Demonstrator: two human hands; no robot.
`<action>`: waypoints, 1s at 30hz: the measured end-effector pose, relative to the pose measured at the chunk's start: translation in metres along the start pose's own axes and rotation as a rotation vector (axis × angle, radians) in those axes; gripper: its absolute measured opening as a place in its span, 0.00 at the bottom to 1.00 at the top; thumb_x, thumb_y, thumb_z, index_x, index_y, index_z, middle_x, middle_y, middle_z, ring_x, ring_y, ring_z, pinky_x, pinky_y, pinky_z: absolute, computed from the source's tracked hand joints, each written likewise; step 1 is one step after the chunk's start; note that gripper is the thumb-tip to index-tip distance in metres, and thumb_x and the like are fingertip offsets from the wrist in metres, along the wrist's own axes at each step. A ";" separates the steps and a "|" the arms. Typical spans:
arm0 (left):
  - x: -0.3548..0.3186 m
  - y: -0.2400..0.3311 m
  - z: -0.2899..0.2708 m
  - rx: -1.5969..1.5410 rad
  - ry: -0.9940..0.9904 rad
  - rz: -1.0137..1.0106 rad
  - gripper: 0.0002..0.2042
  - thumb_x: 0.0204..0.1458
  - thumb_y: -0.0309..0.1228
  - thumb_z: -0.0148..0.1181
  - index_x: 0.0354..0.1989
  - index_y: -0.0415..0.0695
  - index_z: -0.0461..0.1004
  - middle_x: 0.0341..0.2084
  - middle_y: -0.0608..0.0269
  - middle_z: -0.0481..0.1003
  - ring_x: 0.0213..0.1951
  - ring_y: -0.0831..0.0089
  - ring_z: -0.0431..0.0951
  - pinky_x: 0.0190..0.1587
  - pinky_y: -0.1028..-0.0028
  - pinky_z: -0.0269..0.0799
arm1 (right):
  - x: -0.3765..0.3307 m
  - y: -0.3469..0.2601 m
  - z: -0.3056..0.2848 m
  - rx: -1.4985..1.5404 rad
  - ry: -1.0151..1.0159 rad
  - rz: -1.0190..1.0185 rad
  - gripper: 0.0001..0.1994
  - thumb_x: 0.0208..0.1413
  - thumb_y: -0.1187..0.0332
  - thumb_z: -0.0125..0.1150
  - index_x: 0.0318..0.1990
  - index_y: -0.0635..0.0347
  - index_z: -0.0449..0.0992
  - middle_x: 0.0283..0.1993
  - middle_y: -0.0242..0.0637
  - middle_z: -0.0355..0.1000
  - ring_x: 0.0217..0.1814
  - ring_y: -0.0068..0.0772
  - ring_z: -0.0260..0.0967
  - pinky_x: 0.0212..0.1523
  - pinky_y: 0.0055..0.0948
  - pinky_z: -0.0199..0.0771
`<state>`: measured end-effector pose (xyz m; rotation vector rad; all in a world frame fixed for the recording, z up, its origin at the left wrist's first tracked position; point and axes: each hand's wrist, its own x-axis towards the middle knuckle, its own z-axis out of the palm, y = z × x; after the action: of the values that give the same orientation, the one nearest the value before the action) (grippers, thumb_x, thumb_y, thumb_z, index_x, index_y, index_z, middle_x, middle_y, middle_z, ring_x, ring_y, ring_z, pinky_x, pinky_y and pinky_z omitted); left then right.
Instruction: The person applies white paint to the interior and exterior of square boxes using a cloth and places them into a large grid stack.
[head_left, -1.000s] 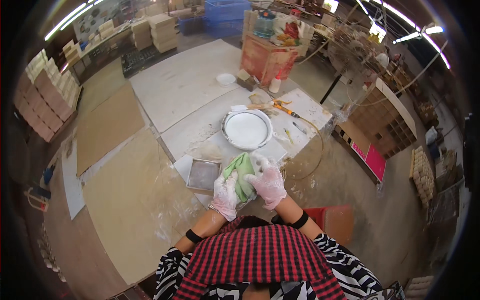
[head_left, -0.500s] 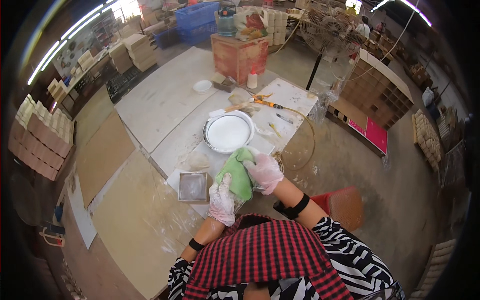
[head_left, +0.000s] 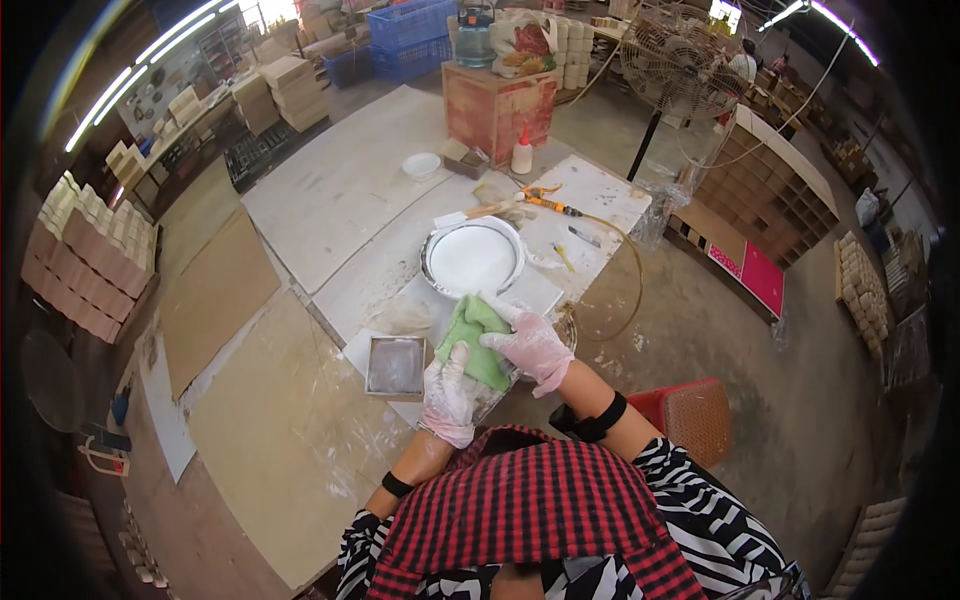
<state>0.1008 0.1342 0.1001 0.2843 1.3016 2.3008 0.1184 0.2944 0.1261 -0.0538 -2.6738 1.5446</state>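
Between my two gloved hands is a green cloth, bunched and folded, just in front of a round basin of white liquid. My left hand, in a thin whitened glove, grips the cloth's lower left side. The fingers of my right hand, in a pinkish glove, close on its upper right edge. Whether something lies inside the cloth, I cannot tell. Left of the cloth stands a square grey box with an open top. A white-tipped brush rests along the basin's far rim.
Past the basin lie an orange air gun with a hose, a red-capped bottle and a small white bowl. A red crate stands behind the boards. Right of me are a red stool and a standing fan.
The view has shifted slightly, so the table things sit a bit further right and lower. The cloth is more bunched, and its lower part no longer hangs as far down.
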 end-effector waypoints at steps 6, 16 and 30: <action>0.010 -0.017 -0.009 -0.238 0.008 -0.034 0.19 0.58 0.35 0.51 0.54 0.38 0.65 0.44 0.62 0.72 0.44 0.74 0.72 0.46 0.74 0.69 | -0.003 -0.004 0.030 -0.683 0.189 -0.135 0.33 0.45 0.75 0.52 0.63 0.56 0.56 0.57 0.49 0.64 0.53 0.42 0.67 0.54 0.34 0.65; 0.017 -0.014 -0.034 0.064 0.076 0.036 0.19 0.57 0.26 0.49 0.58 0.39 0.63 0.52 0.61 0.67 0.51 0.72 0.68 0.52 0.72 0.66 | -0.006 0.008 0.005 0.146 -0.012 -0.150 0.29 0.55 0.66 0.53 0.64 0.61 0.54 0.58 0.52 0.62 0.55 0.45 0.65 0.55 0.33 0.64; 0.021 -0.022 -0.034 -0.094 0.081 -0.074 0.18 0.56 0.27 0.52 0.55 0.39 0.63 0.47 0.62 0.70 0.48 0.72 0.70 0.51 0.71 0.68 | -0.003 0.005 0.042 -0.669 0.034 -0.254 0.33 0.54 0.57 0.55 0.65 0.59 0.52 0.54 0.50 0.66 0.55 0.51 0.64 0.54 0.40 0.63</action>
<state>0.0760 0.1289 0.0627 0.1107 1.2164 2.3240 0.1185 0.2608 0.1009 0.2197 -2.8924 0.5369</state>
